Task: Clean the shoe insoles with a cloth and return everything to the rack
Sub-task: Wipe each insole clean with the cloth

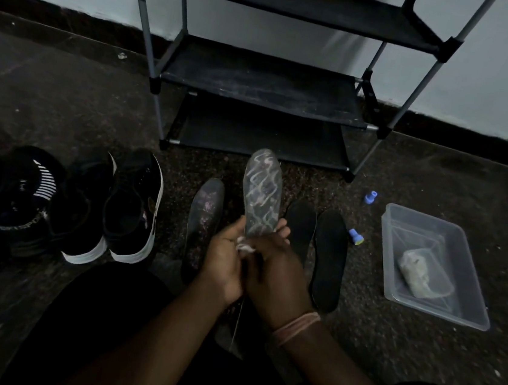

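Insole (261,193) heel hidden by hands, cloth (244,248) barely visible

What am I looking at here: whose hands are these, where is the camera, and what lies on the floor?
No machine: a head-worn camera looks down at a person's own hands. The left hand and right hand together hold up a grey wavy-patterned insole, with a bit of white cloth between them. On the dark floor lie a speckled insole, two black insoles, dark sneakers, and a clear plastic tub. Behind stands an empty black shoe rack.
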